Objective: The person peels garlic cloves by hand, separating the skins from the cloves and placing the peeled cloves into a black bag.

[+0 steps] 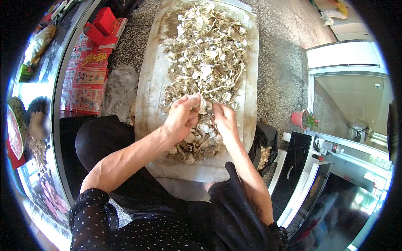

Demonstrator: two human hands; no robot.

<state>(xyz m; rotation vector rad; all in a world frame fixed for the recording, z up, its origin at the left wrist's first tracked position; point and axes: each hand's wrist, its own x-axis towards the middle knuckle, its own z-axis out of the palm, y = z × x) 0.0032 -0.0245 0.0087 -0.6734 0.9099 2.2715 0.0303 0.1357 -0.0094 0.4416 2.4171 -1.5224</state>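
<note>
My left hand (183,117) is over the near part of a heap of dry garlic skins, roots and stalks (207,59). Its fingers are curled, thumb and forefinger close together. Just to its right my right hand (224,119) is bent inward, its fingertips turned down and slightly blurred. Pale papery garlic skin (204,106) shows in the gap between both hands; I cannot tell whether either holds it. Closer to me, below my hands, lies a smaller cluster of garlic bulbs with roots (190,138). Everything rests on a stained whitish sheet (152,94).
A black bag (267,138) with pale garlic cloves (264,157) inside stands right of the sheet. Crumpled clear plastic (121,88) and red printed cardboard (91,69) are at left, beside a glass-topped counter (47,94). A potted plant (300,119) and black-fronted drawer (292,160) are at right.
</note>
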